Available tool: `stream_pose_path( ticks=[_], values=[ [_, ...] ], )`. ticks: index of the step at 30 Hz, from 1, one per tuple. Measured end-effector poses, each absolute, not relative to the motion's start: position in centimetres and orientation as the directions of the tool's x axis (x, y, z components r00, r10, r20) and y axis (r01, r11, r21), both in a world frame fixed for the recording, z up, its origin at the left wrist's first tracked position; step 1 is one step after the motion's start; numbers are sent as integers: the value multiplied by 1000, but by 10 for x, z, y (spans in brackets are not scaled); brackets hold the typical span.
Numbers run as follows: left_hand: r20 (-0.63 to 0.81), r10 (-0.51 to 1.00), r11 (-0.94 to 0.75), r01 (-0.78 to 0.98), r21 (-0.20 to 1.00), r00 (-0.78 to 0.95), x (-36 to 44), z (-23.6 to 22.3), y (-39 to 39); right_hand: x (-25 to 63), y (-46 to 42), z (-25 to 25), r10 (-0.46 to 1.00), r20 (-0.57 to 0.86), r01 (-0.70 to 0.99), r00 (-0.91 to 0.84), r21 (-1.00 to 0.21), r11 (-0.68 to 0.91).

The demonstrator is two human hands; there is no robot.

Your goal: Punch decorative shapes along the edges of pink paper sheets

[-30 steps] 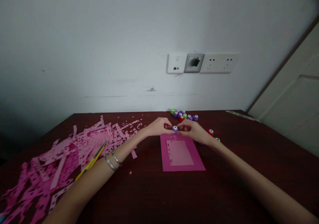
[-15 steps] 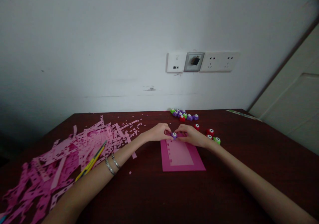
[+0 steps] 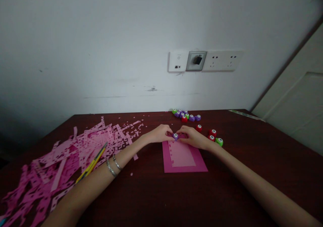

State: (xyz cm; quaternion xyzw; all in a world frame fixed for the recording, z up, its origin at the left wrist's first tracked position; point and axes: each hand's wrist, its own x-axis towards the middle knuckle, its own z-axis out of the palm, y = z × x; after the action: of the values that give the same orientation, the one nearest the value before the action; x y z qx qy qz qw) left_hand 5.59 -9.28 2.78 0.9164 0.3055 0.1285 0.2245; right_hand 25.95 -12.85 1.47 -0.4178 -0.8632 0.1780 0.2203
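Note:
At the top edge of the paper sits a small purple paper punch (image 3: 175,136) with a white, black-dotted button. My left hand (image 3: 162,133) pinches it from the left side. From the right, my right hand (image 3: 192,136) has its thumb over the top of a light pink sheet (image 3: 182,155), fingers bent close to the punch. Small punched holes run down the left edge of that sheet. Beneath it lies a larger dark pink sheet (image 3: 185,169). The hands hide the upper edges of both sheets.
Punched pink paper strips (image 3: 73,153) heap on the left, with a yellow pen-like tool (image 3: 92,163) on them. Tiny cut-outs (image 3: 135,129) scatter behind. More punches (image 3: 184,118) cluster at the back; several others (image 3: 212,132) stand beside my right wrist. A ruler-like strip (image 3: 246,115) lies back right.
Almost nothing has moved. Both hands keep their places at the punch and paper; the whole view has shifted very slightly.

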Motion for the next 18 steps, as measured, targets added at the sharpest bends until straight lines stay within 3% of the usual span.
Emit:
stream_pose_path(
  ticks=[5, 10, 18],
  values=[
    [74, 657, -654, 519, 550, 750, 50, 35, -91, 264, -129, 24, 830, 232, 698, -507, -455, 554],
    [-52, 670, -591, 574, 567, 741, 47, 37, -92, 267, -132, 29, 856, 115, 752, -503, -430, 500],
    [-70, 674, -579, 584, 569, 736, 53, 30, -97, 263, -134, 27, 878, 16, 757, -477, -500, 421]
  ],
)
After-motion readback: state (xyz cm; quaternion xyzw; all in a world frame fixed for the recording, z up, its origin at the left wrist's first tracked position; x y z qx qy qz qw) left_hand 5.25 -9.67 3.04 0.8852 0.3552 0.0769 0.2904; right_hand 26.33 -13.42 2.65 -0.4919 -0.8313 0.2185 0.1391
